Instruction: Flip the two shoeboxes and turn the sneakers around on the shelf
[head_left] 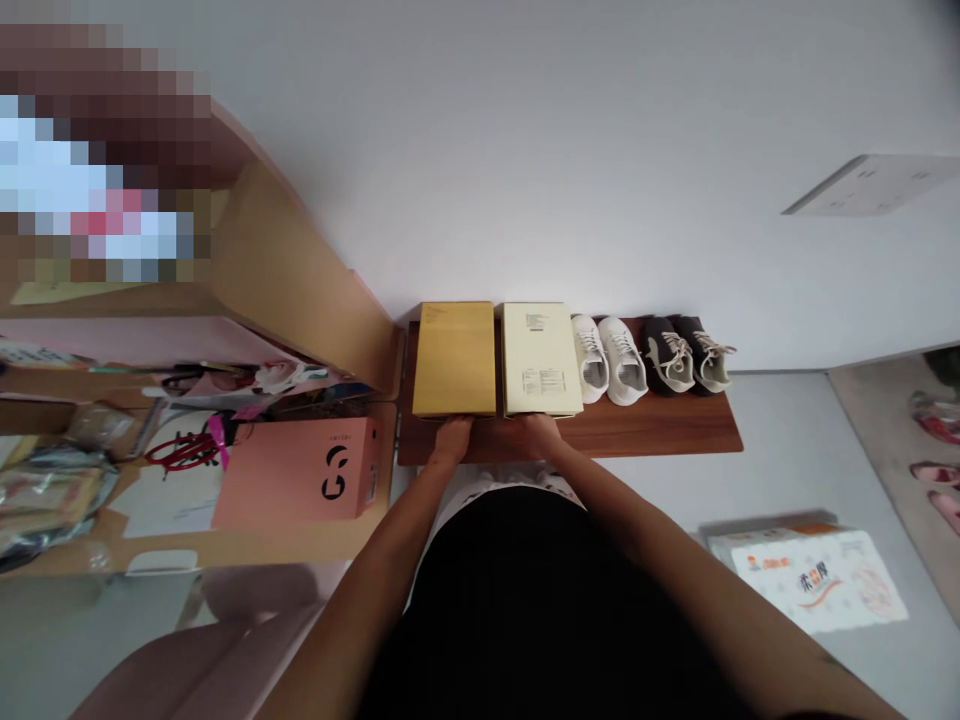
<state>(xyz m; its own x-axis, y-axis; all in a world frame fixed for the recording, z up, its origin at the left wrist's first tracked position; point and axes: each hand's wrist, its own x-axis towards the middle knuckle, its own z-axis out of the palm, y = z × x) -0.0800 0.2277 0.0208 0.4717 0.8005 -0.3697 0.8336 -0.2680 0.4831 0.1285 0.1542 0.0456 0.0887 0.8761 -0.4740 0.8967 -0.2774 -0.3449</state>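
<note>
- Pale wall (600,150) rises on the far side of the scene, above a brown wooden shelf (645,436) that carries two boxes and two pairs of shoes.
- Gold box (454,358), at the shelf's left end, lies flat with its near end just short of the front edge. It looks like smooth, stiff card, probably light enough to shift by hand, though a slick face could slide under a loose grip.
- Cream box (541,345), printed with small labels, sits just to the right across a narrow gap. It should handle much the same: firm, not fragile, but liable to dent at the corners. Both seem best taken low, by the sides or from beneath the near end, in case a lid lifts away alone.
- White shoes (620,345) stand right of the cream box, with dark shoes (664,345) beyond them at far right, leather-like or fabric, likely soft.
- Left hand (454,437) reaches to the gold box's near end, right hand (541,428) to the cream one's. Fingertips are hidden at both; whether they clamp or merely touch, one cannot tell.
</note>
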